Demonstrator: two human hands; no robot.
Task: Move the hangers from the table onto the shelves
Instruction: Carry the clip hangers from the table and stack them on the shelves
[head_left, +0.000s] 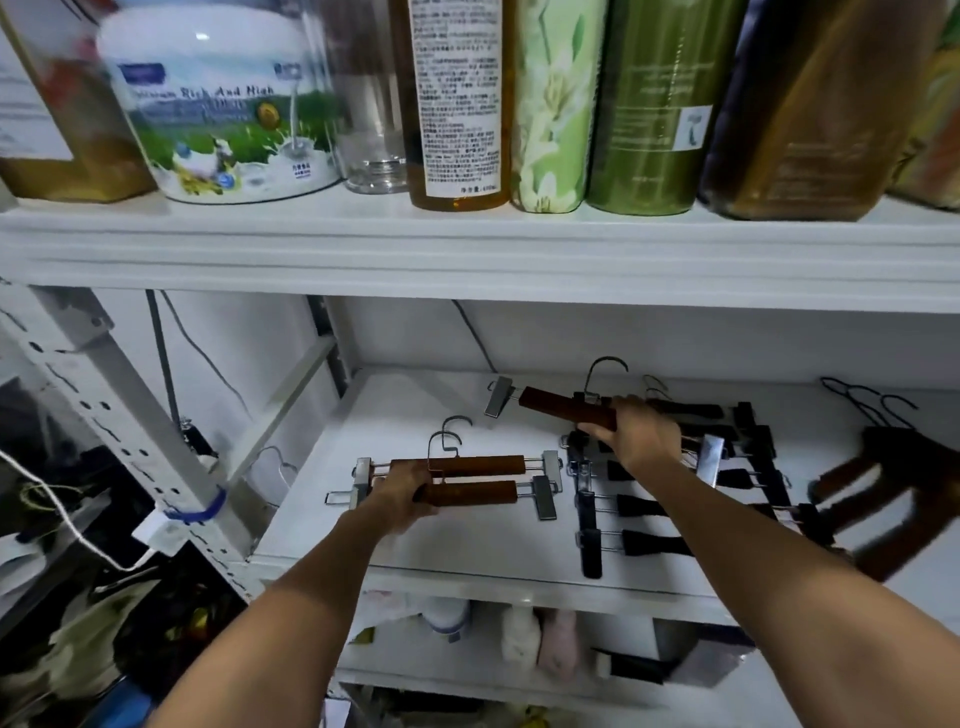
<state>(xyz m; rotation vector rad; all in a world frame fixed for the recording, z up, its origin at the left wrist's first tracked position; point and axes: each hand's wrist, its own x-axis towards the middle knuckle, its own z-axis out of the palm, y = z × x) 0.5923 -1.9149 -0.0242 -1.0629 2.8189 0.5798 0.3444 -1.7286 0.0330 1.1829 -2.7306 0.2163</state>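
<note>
Two brown wooden clip hangers (467, 478) lie side by side on the middle white shelf (415, 551). My left hand (402, 493) grips their left part. My right hand (641, 434) holds another brown clip hanger (561, 408) above the shelf, tilted, its metal clip pointing left. Under and right of that hand lies a row of several black clip hangers (654, 504). More dark hangers (893, 467), blurred, sit at the shelf's right end.
The upper shelf (467, 244) carries a milk-powder tub (218, 104), a clear jar (371, 104), an amber bottle (457, 104) and green cans (649, 109). A perforated metal post (140, 431) and cables stand left. Cloth items fill the lower shelf (540, 644).
</note>
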